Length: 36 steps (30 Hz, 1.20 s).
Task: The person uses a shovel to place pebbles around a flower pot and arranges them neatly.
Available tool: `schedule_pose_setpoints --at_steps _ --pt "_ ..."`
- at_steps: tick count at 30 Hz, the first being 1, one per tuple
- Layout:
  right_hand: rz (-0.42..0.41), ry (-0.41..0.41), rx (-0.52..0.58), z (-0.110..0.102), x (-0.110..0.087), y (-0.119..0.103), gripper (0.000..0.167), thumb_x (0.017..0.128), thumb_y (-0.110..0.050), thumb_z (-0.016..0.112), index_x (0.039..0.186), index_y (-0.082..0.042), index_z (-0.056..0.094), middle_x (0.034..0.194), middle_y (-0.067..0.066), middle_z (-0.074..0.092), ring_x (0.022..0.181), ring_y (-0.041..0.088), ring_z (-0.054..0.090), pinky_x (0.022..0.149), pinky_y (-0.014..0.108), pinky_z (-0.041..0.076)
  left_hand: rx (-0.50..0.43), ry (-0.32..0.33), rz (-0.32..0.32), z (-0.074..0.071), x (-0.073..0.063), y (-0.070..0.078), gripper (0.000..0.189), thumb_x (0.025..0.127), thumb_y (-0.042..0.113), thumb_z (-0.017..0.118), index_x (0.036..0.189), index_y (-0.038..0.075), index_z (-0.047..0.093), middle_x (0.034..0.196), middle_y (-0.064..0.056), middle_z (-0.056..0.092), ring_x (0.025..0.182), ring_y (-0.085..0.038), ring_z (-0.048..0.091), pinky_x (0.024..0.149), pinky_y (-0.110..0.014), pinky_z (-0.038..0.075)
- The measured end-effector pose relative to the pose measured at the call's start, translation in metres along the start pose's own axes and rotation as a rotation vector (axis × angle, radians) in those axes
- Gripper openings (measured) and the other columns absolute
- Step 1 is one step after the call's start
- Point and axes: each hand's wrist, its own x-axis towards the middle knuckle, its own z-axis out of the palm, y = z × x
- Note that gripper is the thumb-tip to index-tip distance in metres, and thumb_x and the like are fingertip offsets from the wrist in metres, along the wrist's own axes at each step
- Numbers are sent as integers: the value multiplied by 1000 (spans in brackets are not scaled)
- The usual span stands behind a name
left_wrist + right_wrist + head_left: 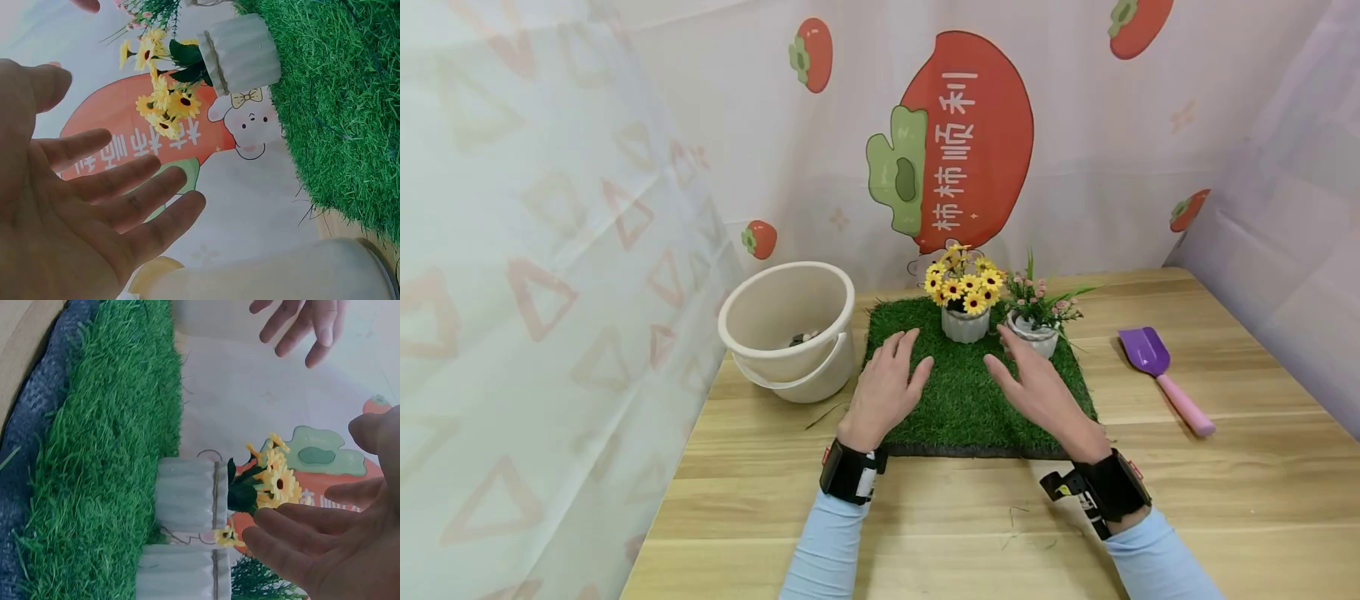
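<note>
Two white pots stand on a square of artificial grass (966, 408). One holds yellow flowers (964, 279), the other pink flowers (1037, 300) with green leaves. My left hand (886, 383) hovers over the mat's left part, fingers spread and holding nothing. Over the right part is my right hand (1037, 387), also empty, its fingertips near the pink-flower pot (1033, 337) in the head view. In the right wrist view the yellow-flower pot (190, 494) sits beyond the fingers, and whether they touch a pot cannot be told.
A cream bucket (808, 375) with dark and light pebbles (805, 338) inside stands left of the mat. To the right lies a purple shovel (1148, 352) with a pink handle. Loose grass strands lie on the wooden table (955, 533). A printed curtain (1060, 208) hangs behind.
</note>
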Motion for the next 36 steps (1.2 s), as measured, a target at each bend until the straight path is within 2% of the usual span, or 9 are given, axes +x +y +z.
schedule_pose_setpoints --at_steps 9,12,17,21,25,31,36 --pt "2 3 97 -5 5 -6 70 100 -61 32 158 -28 11 156 13 35 133 30 47 107 46 39 -36 39 20 -11 0 2 50 105 36 42 148 10 41 141 -16 52 126 -30 55 100 -44 49" --pt "-12 14 148 -6 8 -12 68 101 -58 34 158 -26 14 151 13 41 129 30 52 105 45 42 -64 64 33 -18 1 2 48 106 35 42 147 10 43 140 -16 53 120 -29 60 96 -42 52" --pt "-107 35 235 4 15 -29 61 104 -45 39 157 -19 22 138 17 55 116 29 61 100 40 48 -70 173 55 -34 -1 -4 43 104 29 47 141 6 49 133 -17 60 111 -30 64 92 -42 54" --pt "-122 28 271 10 23 -42 57 104 -44 40 155 -21 26 134 15 58 112 27 64 97 38 49 -78 264 88 -46 0 -9 38 103 24 50 135 4 56 122 -17 65 101 -28 67 80 -39 57" --pt "-137 -11 261 15 35 -55 58 104 -47 40 155 -22 26 138 13 55 112 25 64 96 38 49 -75 294 110 -57 2 -13 35 103 23 50 129 2 60 114 -17 67 92 -26 68 73 -38 56" --pt "-178 -62 215 20 50 -71 57 104 -46 39 155 -26 24 137 9 56 110 18 62 94 34 49 -73 311 107 -72 3 -16 31 102 19 51 124 0 62 113 -17 67 95 -26 69 77 -39 57" --pt "-234 -67 166 22 61 -82 53 105 -42 39 154 -25 27 134 8 58 108 15 62 94 33 49 -12 348 106 -81 5 -23 29 101 19 52 120 1 65 110 -16 68 95 -29 68 78 -42 57"
